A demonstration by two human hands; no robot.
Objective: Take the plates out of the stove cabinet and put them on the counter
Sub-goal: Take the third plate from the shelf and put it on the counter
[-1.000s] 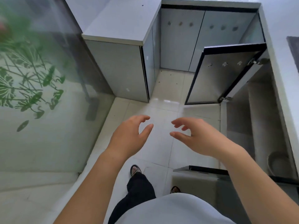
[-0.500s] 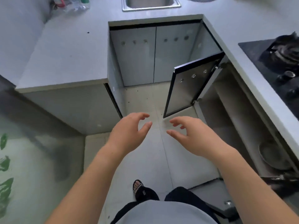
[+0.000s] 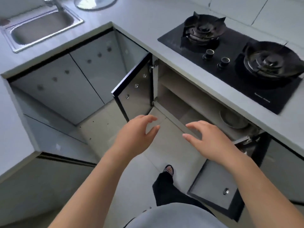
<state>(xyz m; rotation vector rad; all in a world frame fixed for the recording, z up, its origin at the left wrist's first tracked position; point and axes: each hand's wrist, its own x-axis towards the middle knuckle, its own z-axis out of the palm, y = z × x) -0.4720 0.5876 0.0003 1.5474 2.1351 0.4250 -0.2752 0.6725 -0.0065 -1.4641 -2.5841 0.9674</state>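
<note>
- Left hand [image 3: 136,134]: held out in the air over the floor, fingers loosely spread and slightly bent, nothing in it.
- Right hand [image 3: 212,140]: also out in the air, in front of the cabinet opening, fingers spread and relaxed, holding nothing.
- The 2 hands are near each other but apart, palms turned partly inward.
- Stove cabinet [image 3: 181,99]: both doors swung open, left door [image 3: 136,89] and right door [image 3: 215,186].
- Plates [image 3: 233,118]: on the lower shelf inside, at its right end, under the stove [image 3: 238,66]. Dim and blurred; I cannot tell how many.
- Counter [image 3: 144,18]: grey, runs round the corner.
- Dark wok [image 3: 271,58] sits on the right burner.
- Steel sink [image 3: 41,28] at far left.
</note>
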